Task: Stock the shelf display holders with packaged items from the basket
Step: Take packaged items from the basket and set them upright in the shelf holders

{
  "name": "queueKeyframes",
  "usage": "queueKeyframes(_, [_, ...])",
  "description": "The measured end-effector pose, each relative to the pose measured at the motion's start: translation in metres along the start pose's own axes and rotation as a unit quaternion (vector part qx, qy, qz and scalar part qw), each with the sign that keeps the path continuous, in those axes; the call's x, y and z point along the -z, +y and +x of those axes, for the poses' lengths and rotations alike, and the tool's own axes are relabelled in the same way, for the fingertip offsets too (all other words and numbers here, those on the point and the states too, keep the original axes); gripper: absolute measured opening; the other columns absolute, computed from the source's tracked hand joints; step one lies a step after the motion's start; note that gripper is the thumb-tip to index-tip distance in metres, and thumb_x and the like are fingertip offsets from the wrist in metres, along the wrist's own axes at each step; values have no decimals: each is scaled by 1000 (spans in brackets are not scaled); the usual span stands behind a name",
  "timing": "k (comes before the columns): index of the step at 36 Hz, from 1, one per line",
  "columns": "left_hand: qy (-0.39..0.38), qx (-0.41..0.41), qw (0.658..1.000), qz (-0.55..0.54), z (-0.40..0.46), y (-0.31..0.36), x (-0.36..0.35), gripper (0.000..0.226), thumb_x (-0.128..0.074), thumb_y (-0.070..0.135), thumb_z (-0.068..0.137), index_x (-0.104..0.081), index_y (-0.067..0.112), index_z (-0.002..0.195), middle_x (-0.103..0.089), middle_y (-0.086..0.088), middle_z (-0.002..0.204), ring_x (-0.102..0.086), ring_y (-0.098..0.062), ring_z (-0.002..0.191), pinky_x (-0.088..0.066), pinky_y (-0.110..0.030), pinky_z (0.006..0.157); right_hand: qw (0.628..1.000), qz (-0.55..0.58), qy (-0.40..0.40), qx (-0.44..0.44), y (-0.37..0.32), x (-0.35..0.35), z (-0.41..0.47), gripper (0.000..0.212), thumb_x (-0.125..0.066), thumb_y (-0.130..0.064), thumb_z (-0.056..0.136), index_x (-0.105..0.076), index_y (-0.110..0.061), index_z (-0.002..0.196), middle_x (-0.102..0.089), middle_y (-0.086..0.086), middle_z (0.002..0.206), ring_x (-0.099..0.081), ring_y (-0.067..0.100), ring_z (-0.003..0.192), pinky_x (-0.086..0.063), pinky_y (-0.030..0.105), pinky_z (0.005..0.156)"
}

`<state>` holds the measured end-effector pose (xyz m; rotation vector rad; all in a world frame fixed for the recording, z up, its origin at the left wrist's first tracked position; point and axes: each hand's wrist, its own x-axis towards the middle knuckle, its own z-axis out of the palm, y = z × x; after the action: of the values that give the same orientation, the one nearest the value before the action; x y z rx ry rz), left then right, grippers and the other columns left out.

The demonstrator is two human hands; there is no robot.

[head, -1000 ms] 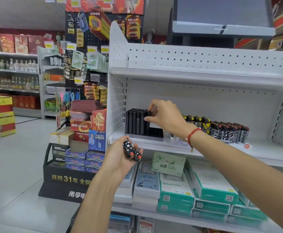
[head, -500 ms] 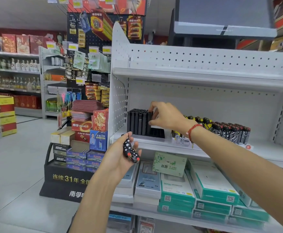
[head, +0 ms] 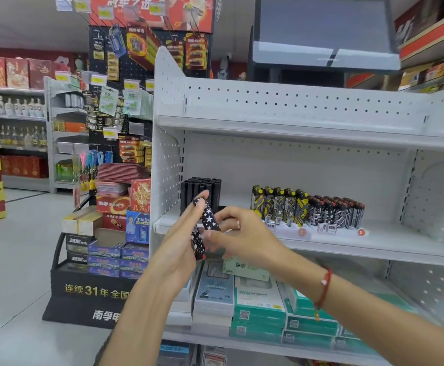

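My left hand [head: 178, 247] holds a few black lighters with white stars and red caps in front of the middle shelf. One star lighter [head: 208, 216] sticks up from the bunch, and my right hand [head: 238, 233] pinches it between thumb and fingers. Another of the lighters [head: 197, 244] lies lower in the left palm. Behind the hands stands a black slotted display holder [head: 201, 190] at the left end of the white shelf [head: 374, 247]. To its right, rows of patterned lighters [head: 305, 207] fill other holders. The basket is out of view.
Boxed goods in teal and grey [head: 257, 305] lie on the shelf below. A black battery stand [head: 91, 291] with stacked packs stands on the floor to the left. The upper shelf [head: 294, 128] overhangs the holders. The aisle floor [head: 12, 260] stretches left.
My right hand left the black holder and came down to the lighters. My left hand rose toward the shelf, and one lighter now stands up between both hands.
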<state>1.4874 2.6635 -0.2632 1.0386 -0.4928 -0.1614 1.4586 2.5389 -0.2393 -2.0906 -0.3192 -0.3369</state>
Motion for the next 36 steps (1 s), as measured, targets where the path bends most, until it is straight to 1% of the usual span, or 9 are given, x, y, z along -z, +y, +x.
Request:
queueKeyframes(4, [-13, -9, 995, 94, -2, -1, -13, 39, -62, 56, 73, -63, 52, 112, -48, 14, 139, -46, -11, 124, -32, -46, 110, 999, 36, 28, 19, 3, 27, -17, 17, -69, -14, 85, -57, -21, 96, -66, -2, 79, -67, 7, 62, -50, 17, 53])
queueKeyframes(6, [2, -9, 992, 122, -3, -3, -24, 45, -63, 62, 67, -63, 53, 111, -49, 24, 133, -41, -9, 122, -23, -49, 115, 997, 50, 52, 24, 8, 46, -28, 21, -69, -15, 85, -59, -17, 102, -70, 5, 85, -71, 13, 72, -56, 23, 63])
queueKeyframes(13, [-35, 41, 988, 142, 4, -35, -67, 23, -57, 33, 92, -63, 47, 109, -51, 13, 121, -44, -8, 107, -36, -41, 106, 989, 39, 137, 42, 26, 128, -64, 18, -62, -12, 89, -64, -15, 107, -70, 8, 94, -72, 20, 78, -57, 24, 67])
queueKeyframes(16, [-13, 57, 995, 77, 9, -39, -82, 40, -39, 2, 94, -58, 26, 120, -50, -3, 107, -44, -16, 80, -43, -29, 66, 978, -54, 196, 45, 35, 177, -70, 19, -57, -9, 92, -64, -22, 105, -68, 2, 95, -72, 14, 74, -58, 25, 66])
queueKeyframes(18, [13, 62, 997, 39, 12, -40, -86, 45, -34, -3, 93, -56, 22, 123, -49, -4, 90, -43, -14, 65, -36, -28, 56, 965, -144, 214, 48, 43, 210, -71, 21, -57, -11, 93, -62, -27, 106, -65, -7, 92, -71, 12, 74, -58, 29, 68])
queueKeyframes(24, [58, 66, 995, 56, 4, -44, -97, 34, -50, 8, 93, -44, 24, 123, -65, -5, 105, -64, -23, 96, -47, -46, 94, 940, -275, 194, 47, 72, 263, -65, 20, -61, -14, 91, -52, -26, 106, -63, -2, 100, -69, 11, 77, -55, 26, 72])
queueKeyframes(28, [36, 95, 988, 118, 3, -51, -104, 33, -43, 18, 100, -47, 7, 131, -66, -1, 119, -67, -16, 102, -50, -36, 92, 941, -296, 153, 54, 85, 267, -52, 17, -64, -14, 89, -53, -23, 97, -65, 0, 95, -69, 18, 81, -54, 25, 74])
queueKeyframes(31, [24, 88, 977, 190, 3, -51, -113, 34, -46, 28, 98, -56, 14, 127, -68, 4, 116, -65, -5, 105, -49, -27, 92, 947, -296, 109, 62, 95, 265, -43, 15, -66, -13, 88, -57, -21, 98, -67, 3, 96, -68, 19, 85, -54, 27, 81])
queueKeyframes(36, [26, 56, 975, 212, 12, -44, -133, 18, -48, 26, 98, -64, 21, 104, -72, 13, 102, -63, -10, 110, -39, -41, 108, 954, -270, 102, 83, 105, 265, -34, 16, -65, -19, 88, -63, -26, 102, -68, 0, 98, -66, 14, 83, -54, 27, 84])
